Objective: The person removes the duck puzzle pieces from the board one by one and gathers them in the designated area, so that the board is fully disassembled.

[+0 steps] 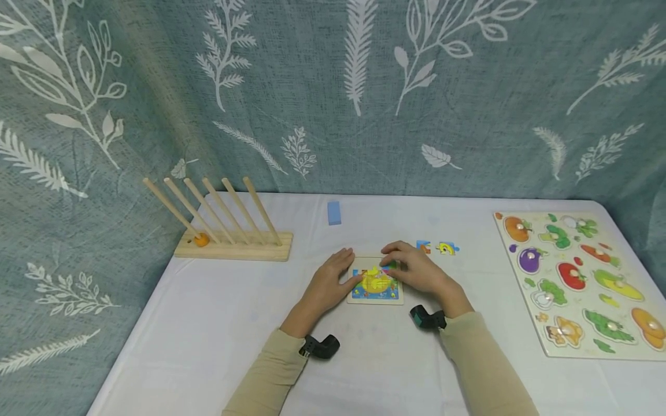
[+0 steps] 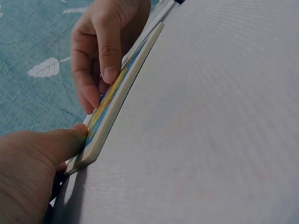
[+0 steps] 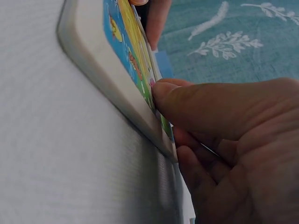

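A small jigsaw puzzle board (image 1: 374, 301) with a pale wooden rim and a yellow-and-blue picture lies flat on the white-covered table. My left hand (image 1: 326, 284) holds its left side, thumb over the rim and fingers along the outer edge. Over the upper right of the picture, my right hand (image 1: 416, 268) bends its fingers and pinches a puzzle piece against the board; the thumb (image 3: 180, 100) covers most of this piece. Beyond the right hand lie two loose pieces: a yellow-and-blue one (image 1: 447, 248) and a blue-and-orange one (image 1: 424, 247), partly hidden by that hand.
A wooden peg stand (image 1: 234, 250) with slanting rods and one orange bead (image 1: 201, 239) stands at the back left. A blue block (image 1: 334, 213) lies near the back edge. To the right lies a large vegetable knob puzzle (image 1: 588, 289). A patterned curtain (image 1: 333, 115) hangs behind.
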